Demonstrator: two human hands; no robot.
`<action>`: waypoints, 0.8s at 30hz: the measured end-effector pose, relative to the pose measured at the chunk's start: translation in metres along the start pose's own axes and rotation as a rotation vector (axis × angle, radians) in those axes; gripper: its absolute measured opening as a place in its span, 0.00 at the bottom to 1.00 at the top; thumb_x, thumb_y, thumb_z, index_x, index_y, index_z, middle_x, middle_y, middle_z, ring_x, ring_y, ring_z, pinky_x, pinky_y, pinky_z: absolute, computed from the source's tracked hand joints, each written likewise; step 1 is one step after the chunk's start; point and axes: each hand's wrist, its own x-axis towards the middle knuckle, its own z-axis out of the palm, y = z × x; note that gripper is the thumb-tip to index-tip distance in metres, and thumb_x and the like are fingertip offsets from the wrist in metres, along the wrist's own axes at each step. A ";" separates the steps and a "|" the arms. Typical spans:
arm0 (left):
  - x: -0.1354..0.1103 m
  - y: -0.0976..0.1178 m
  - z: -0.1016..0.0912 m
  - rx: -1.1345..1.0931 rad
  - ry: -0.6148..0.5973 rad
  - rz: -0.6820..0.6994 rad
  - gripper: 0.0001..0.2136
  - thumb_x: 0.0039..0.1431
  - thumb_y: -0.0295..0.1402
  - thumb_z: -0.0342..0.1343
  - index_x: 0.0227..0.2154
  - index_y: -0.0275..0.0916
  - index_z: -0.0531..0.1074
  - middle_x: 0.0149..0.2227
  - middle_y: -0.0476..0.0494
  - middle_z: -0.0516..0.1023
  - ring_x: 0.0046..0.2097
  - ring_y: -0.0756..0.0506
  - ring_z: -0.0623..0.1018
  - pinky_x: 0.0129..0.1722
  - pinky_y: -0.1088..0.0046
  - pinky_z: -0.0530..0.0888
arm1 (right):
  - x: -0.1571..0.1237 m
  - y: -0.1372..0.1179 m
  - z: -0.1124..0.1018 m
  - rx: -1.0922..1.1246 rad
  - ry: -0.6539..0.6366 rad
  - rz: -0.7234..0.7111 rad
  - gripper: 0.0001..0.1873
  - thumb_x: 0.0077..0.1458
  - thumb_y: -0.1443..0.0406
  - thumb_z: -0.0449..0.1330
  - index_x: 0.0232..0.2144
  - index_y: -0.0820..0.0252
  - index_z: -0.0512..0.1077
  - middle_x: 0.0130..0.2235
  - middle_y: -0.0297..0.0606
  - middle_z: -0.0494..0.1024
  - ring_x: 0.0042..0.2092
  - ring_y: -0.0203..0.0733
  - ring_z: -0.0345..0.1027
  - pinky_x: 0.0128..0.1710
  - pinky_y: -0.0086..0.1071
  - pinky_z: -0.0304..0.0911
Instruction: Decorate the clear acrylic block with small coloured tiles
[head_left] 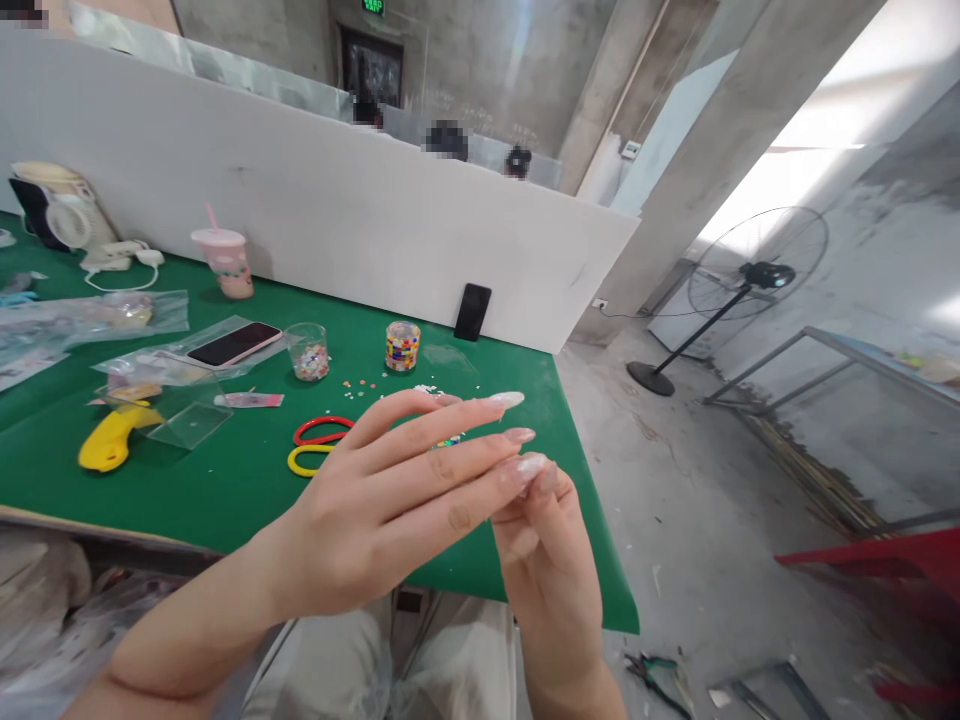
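My left hand (pixel 409 490) is held above the table with its back up and its long-nailed fingers stretched out to the right, apart. My right hand (pixel 551 545) stands upright beside it with its fingers curled, the thumb against the tip of the lowest left finger. Whatever lies between the right fingers is hidden. Scissors with red and yellow handles (pixel 321 433) lie partly behind my left hand. Behind the hands are small white pieces (pixel 427 390) and a round container of colourful little blocks (pixel 403 346).
A clear cup of small pieces (pixel 309 355), a phone (pixel 236 344), a yellow tool (pixel 112 438) and a pink drink cup (pixel 223 262) stand or lie on the green table (pixel 247 500). A dark phone (pixel 472 311) leans against the white partition (pixel 337 210). A floor fan (pixel 765 275) stands right.
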 end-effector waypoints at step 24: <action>-0.004 0.000 0.003 -0.101 0.027 -0.002 0.10 0.62 0.21 0.55 0.46 0.31 0.73 0.47 0.38 0.82 0.57 0.43 0.75 0.54 0.64 0.75 | 0.000 0.003 0.004 -0.049 0.048 -0.021 0.15 0.48 0.54 0.69 0.19 0.56 0.77 0.21 0.30 0.76 0.25 0.32 0.67 0.31 0.27 0.67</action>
